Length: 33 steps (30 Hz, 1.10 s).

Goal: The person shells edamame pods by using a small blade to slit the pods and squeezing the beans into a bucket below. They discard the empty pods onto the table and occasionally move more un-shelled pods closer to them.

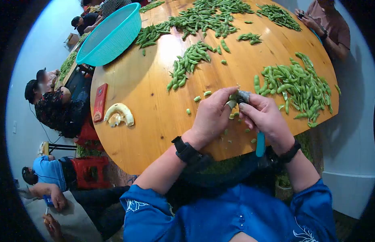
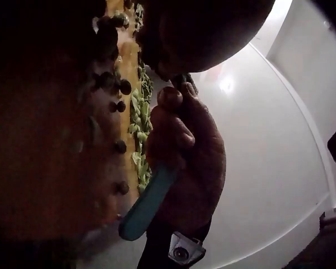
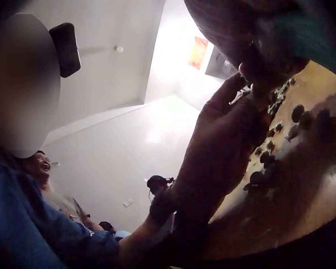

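Observation:
My left hand (image 1: 209, 117) and right hand (image 1: 268, 117) meet over the wooden table (image 1: 147, 141), fingertips close together. The left thumb and fingers pinch a green soybean pod (image 1: 232, 103). Curled right fingers grip a tool by its teal handle (image 1: 260, 144), which sticks out below the palm; its working end is hidden among the fingers. A grey wrap (image 1: 244, 96) covers a right fingertip. In the left wrist view the handle (image 2: 148, 207) slants down from the right hand (image 2: 190, 145). Shelled beans (image 1: 196, 98) lie beside the left hand.
Soybean pods (image 1: 298, 86) are heaped to the right, with another pile (image 1: 189, 64) ahead and a larger one (image 1: 211, 18) at the back. A turquoise basket (image 1: 111, 36), a red phone-like slab (image 1: 100, 102) and a pale curved peel (image 1: 119, 114) are on the left. Other people sit around.

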Motion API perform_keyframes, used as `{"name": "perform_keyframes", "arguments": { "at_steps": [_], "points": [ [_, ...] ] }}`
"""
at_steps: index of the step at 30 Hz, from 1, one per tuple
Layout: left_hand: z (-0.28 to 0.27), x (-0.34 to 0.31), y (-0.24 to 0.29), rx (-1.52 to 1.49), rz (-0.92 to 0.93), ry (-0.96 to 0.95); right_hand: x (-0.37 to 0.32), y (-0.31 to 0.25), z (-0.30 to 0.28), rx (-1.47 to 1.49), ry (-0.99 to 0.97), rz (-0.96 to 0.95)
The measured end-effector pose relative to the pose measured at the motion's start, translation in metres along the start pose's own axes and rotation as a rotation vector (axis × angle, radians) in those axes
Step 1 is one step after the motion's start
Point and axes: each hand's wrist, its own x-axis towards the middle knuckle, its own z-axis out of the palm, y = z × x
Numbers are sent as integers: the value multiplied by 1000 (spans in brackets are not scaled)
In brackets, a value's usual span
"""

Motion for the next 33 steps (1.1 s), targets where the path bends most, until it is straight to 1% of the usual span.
{"name": "perform_keyframes", "arguments": {
  "at_steps": [1,3,5,6,7,9,11,13,14,15,17,18,19,20,21,22,23,24,25,26,27,28,29,30,31,33],
  "points": [
    [-1,0,1,16,-3,-1,0,2,0,58,21,-6],
    [0,-2,4,16,-16,-14,-1,0,3,46,47,11],
    [-1,-2,3,66,-71,-51,-4,1,7,36,81,38],
    [-2,-2,5,53,-8,-23,-4,3,7,53,84,18],
    [-2,-1,4,37,-8,-35,-3,3,7,68,85,-1],
    [-1,-2,3,24,-34,-32,0,3,5,50,99,19],
    [0,-5,4,39,-50,-65,-2,4,6,109,56,19],
    [2,-1,0,-52,16,6,-3,1,8,155,55,36],
    [2,-2,-3,-76,-30,-9,-1,-1,8,161,53,54],
    [-1,-1,-3,-78,-21,-11,1,-2,8,165,45,69],
    [-9,1,-2,-282,-267,-91,4,-1,6,179,28,71],
    [-13,5,0,-280,-262,-86,4,-1,5,192,9,80],
    [-17,7,3,-471,-389,-98,6,-2,2,190,7,81],
    [-20,6,5,-660,-518,-107,9,-2,-2,191,-41,92],
    [-22,6,4,-655,-517,-103,13,-4,-3,192,-89,97],
    [-23,7,4,-829,-595,-89,14,-6,0,192,-93,93],
    [-23,8,4,-1006,-669,-76,14,-9,1,97,-45,68],
    [-15,8,2,-1003,-663,-73,15,-12,3,3,3,41],
    [-3,7,0,-806,-471,-15,16,-12,6,0,-1,32],
    [2,5,-4,-606,-285,44,16,-10,10,-25,21,-59],
    [-1,6,-1,-605,-287,51,15,-8,14,-49,43,-143],
    [-3,6,0,-462,-235,53,15,-7,16,-113,89,-144],
    [-4,5,3,-321,-186,53,15,-7,17,-112,83,-131],
    [-5,4,7,-242,-110,79,13,-7,18,-115,98,-160],
    [-5,3,5,-242,-121,80,11,-7,20,-117,113,-193],
    [-6,3,1,-182,-228,15,6,-6,25,-121,118,-161]
  ]
}}
